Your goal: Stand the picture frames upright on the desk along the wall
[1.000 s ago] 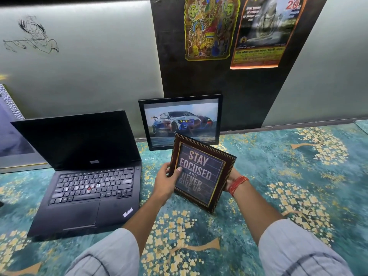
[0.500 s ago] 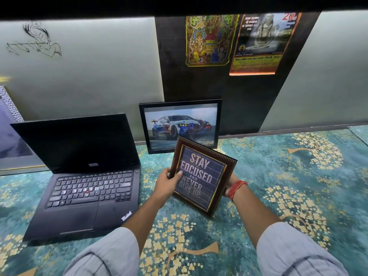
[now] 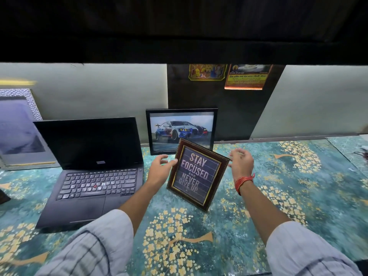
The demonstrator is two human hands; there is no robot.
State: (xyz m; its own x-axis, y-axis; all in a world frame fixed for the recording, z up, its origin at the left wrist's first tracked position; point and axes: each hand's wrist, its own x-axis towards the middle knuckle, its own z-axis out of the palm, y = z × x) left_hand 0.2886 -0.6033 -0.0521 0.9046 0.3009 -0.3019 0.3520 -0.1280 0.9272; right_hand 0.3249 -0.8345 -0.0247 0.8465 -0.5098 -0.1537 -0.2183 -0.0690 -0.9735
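Observation:
A brown frame (image 3: 196,176) with the words "STAY FOCUSED AND NEVER GIVE UP" stands upright on the desk, turned a little to the left. My left hand (image 3: 160,169) is open beside its left edge, a fingertip just at the frame. My right hand (image 3: 241,162) is open and clear of its right edge. Behind it a black frame with a car picture (image 3: 181,130) leans upright against the wall. A silver-edged frame (image 3: 18,126) stands against the wall at far left.
An open black laptop (image 3: 93,168) sits left of the frames. The desk (image 3: 288,186) has a teal cover with gold flowers. Posters (image 3: 246,77) hang on the dark wall panel. A dark shelf overhangs the top of the view.
Both hands held the brown frame by its sides before; now they have let go and spread apart. The frame stands by itself. The camera tilted down.

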